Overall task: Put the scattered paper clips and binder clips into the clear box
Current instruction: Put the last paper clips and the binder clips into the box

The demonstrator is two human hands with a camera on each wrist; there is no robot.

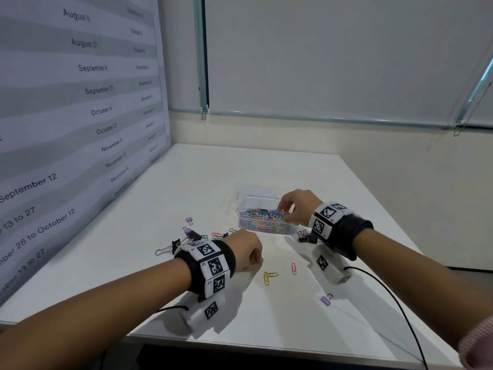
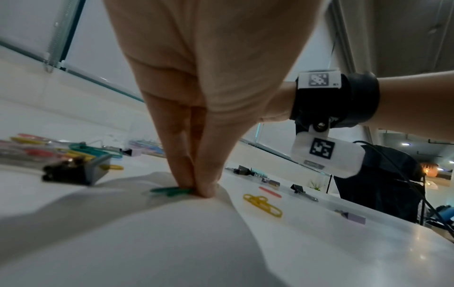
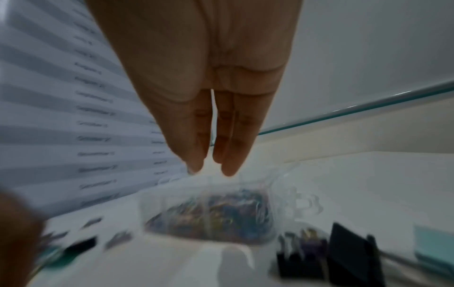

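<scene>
The clear box (image 1: 266,218) (image 3: 213,213) sits mid-table, filled with coloured paper clips. My right hand (image 1: 284,212) (image 3: 211,169) hovers over its right side, fingers pointing down and straight, nothing visible in them. My left hand (image 1: 254,259) (image 2: 196,190) is down on the table in front of the box, thumb and fingers pinched together on a green paper clip (image 2: 169,191). Yellow paper clips (image 1: 270,277) (image 2: 263,202) and a pink paper clip (image 1: 294,268) (image 2: 270,191) lie just right of it. A purple binder clip (image 1: 326,299) (image 2: 353,217) lies nearer the front edge.
Black and purple binder clips (image 1: 186,237) and more paper clips lie left of the box; another cluster of binder clips (image 1: 306,236) sits under my right wrist. The white table (image 1: 213,177) meets a dated wall poster (image 1: 80,116) on the left. Camera cables trail off the front edge.
</scene>
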